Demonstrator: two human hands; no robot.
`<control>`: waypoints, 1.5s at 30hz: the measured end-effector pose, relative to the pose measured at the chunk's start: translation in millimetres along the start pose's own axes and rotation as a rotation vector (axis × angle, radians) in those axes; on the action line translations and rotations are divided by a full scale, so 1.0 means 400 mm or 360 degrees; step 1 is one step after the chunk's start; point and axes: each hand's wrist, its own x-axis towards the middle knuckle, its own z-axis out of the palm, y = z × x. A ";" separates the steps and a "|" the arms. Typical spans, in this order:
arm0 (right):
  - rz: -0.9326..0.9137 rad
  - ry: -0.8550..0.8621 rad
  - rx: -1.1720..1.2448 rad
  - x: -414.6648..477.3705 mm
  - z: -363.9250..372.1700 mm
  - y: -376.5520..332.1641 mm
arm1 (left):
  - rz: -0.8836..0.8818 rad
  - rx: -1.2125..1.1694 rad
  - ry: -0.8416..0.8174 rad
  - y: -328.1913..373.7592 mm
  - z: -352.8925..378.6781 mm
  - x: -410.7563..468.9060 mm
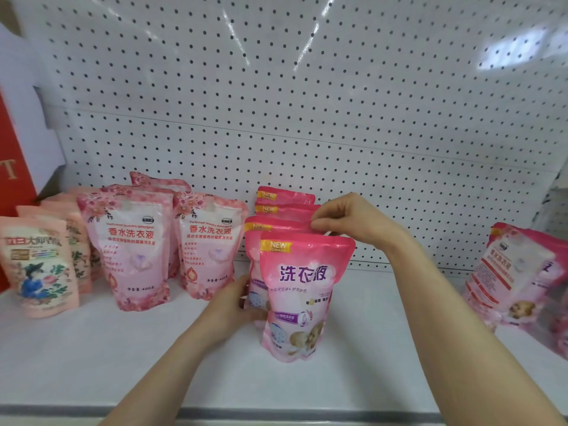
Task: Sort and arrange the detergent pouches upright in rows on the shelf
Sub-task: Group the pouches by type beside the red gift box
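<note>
From the head view we see both arms reaching in from the bottom edge toward a row of bright pink pouches (302, 290) standing upright at the middle of the white shelf (92, 348). The left hand (236, 305) comes up from below, its fingers curled around the lower left side of the front pouch, pressed against it near the base. The right hand (350, 221) arches over from the right, wrist bent down — thumb and fingers pinch the top edge of a pouch just behind the front one.

We count 5 bright pink pouches in that row, one behind another, each with a yellow "NEW" corner. To the left stand the pale floral pouches (209, 244): 2 in front, with at least 2 more tops showing behind them. Further left is a row of peach pouches (37, 265) — 3 we can make out, though those behind are partly hidden. At the far right some pink pouches (516, 272) lean or lie tilted; their number we cannot tell. A pegboard (307, 103) backs the shelf.
</note>
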 end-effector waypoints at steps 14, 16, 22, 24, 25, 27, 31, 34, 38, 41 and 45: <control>-0.0381 0.0591 -0.0213 -0.082 0.043 -0.064 | 0.0045 0.0100 0.0235 0.047 -0.001 -0.064; -0.0444 0.0452 -0.0416 -0.111 0.077 -0.095 | 0.0080 0.0120 0.0467 0.056 0.004 -0.098; -0.0405 0.0430 -0.0687 -0.122 0.136 -0.123 | 0.0119 -0.0160 0.0127 0.069 0.051 -0.172; -0.0387 0.0434 -0.0672 -0.122 0.141 -0.127 | 0.0095 -0.0075 0.0074 0.066 0.060 -0.171; -0.0374 0.0426 -0.0670 -0.122 0.142 -0.128 | 0.0075 -0.0031 0.0088 0.062 0.063 -0.169; -0.0361 0.0422 -0.0684 -0.123 0.140 -0.125 | 0.0058 0.0010 0.0110 0.053 0.066 -0.169; -0.0360 0.0493 -0.0735 -0.132 0.144 -0.118 | 0.0079 0.0056 0.0124 0.050 0.068 -0.177; -0.0348 0.0516 -0.0785 -0.151 0.146 -0.117 | 0.0090 0.0093 0.0174 0.060 0.061 -0.184; -0.0348 0.0678 -0.0776 -0.186 0.132 -0.097 | 0.0156 0.0222 0.0394 0.093 0.039 -0.198; -0.0341 0.0866 -0.0694 -0.229 0.114 -0.055 | 0.0286 0.0236 0.0626 0.135 0.021 -0.220; -0.0228 0.1088 -0.0586 -0.312 0.097 0.033 | 0.0463 0.0180 0.0681 0.205 0.032 -0.238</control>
